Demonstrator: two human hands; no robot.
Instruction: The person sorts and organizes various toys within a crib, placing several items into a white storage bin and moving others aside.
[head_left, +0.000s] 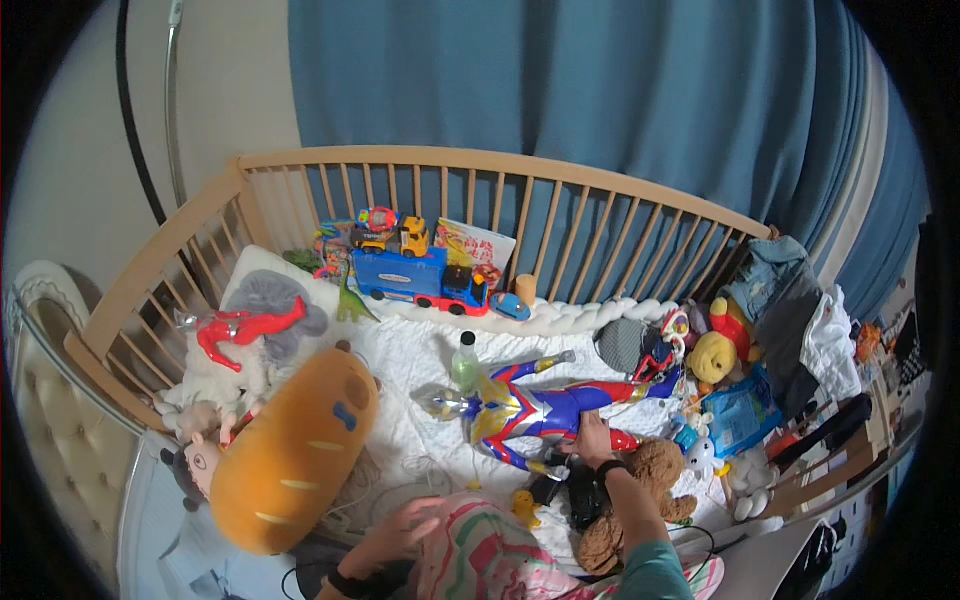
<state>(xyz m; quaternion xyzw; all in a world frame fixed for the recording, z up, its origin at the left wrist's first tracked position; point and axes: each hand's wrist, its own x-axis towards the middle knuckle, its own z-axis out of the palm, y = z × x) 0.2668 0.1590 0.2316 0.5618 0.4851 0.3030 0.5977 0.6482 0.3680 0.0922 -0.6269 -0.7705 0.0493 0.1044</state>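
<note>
A large toy superhero figure (536, 412) in purple, red, silver and gold lies on its back on the white quilted mattress, head to the left. My right hand (592, 441) wraps over its near upper leg, and the fingertips are partly hidden. Beside the figure's chest stands a clear bottle (466, 364) with a black cap and pale green contents. My left hand (401, 526) holds nothing; its fingers are spread at the edge of a pink, green and white striped cloth (480, 536). A small yellow duck toy (525, 508) and a black object (586, 491) lie nearer me.
Wooden crib rails (480, 156) enclose the mattress. A long bread-shaped plush (300, 457) and a red toy figure (240, 330) lie left. Toy trucks (405, 279) line the back. Brown plush (658, 469), a Pooh plush (716, 352) and a blue packet (742, 411) crowd the right.
</note>
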